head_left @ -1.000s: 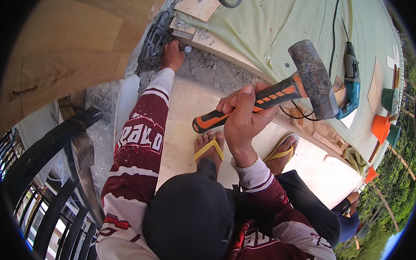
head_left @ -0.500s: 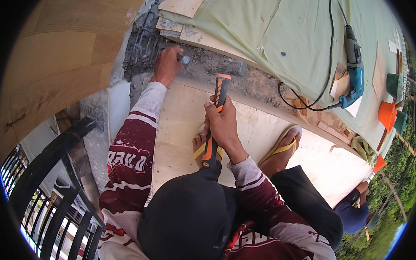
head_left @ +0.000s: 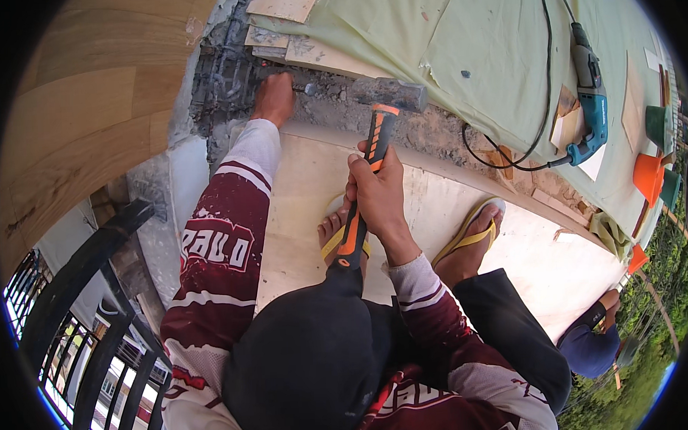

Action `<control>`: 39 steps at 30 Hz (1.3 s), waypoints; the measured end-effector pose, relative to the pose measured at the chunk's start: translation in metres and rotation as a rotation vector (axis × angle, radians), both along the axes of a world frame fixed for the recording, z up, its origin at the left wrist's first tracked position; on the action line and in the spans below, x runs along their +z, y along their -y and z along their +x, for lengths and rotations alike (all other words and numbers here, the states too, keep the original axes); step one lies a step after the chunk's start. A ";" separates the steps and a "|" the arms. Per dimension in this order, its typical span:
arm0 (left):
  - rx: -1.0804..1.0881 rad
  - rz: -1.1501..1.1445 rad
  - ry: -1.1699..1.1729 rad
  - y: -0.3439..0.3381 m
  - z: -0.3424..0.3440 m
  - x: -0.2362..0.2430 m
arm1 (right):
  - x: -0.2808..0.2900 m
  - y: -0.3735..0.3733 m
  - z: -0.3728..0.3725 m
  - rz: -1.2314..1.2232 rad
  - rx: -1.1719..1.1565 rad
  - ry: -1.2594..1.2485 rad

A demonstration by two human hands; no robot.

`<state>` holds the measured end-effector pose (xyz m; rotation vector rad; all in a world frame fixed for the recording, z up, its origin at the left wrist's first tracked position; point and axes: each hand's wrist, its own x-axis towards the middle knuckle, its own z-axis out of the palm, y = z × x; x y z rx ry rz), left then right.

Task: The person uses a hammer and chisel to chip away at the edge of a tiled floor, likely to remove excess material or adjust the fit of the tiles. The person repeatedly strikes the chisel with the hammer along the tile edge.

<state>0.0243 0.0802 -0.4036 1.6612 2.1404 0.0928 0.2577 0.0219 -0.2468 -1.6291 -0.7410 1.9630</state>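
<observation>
My left hand [head_left: 274, 98] is closed around a metal chisel [head_left: 308, 88], whose struck end sticks out to the right of the fist. Its working end is hidden by the fist, at the broken concrete channel [head_left: 321, 108]. In my right hand [head_left: 379, 195] is a hammer [head_left: 391, 94] with a black and orange handle, gripped about mid-handle. The grey, dusty hammer head hangs over the channel, to the right of the chisel and apart from it.
A curved wood-panelled surface [head_left: 97, 102] rises at left, above a black railing [head_left: 81, 285]. Pale green sheeting [head_left: 474, 36] covers the far side, with a teal power drill [head_left: 592, 123] and its cord on it. My sandalled feet stand on a pale board [head_left: 297, 171]. Another person [head_left: 591, 346] is at lower right.
The hammer head has shifted up and to the right, farther from the chisel. My left fist has tilted, so the chisel's end points more to the right. The view has shifted slightly.
</observation>
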 end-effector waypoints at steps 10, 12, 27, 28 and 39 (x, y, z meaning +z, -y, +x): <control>0.128 -0.020 0.002 -0.003 -0.005 0.004 | 0.014 0.012 -0.014 0.199 -0.215 -0.134; 0.121 -0.006 0.005 -0.003 -0.008 0.005 | 0.018 0.013 -0.029 0.232 -0.363 -0.148; 0.253 0.075 0.023 -0.006 -0.039 -0.014 | 0.056 -0.011 -0.011 0.453 -0.286 -0.216; 0.262 0.085 0.017 -0.007 -0.039 -0.015 | 0.056 -0.016 -0.013 0.541 -0.389 -0.175; 0.177 0.288 0.204 0.015 -0.044 -0.018 | -0.033 0.024 -0.062 0.278 0.290 0.083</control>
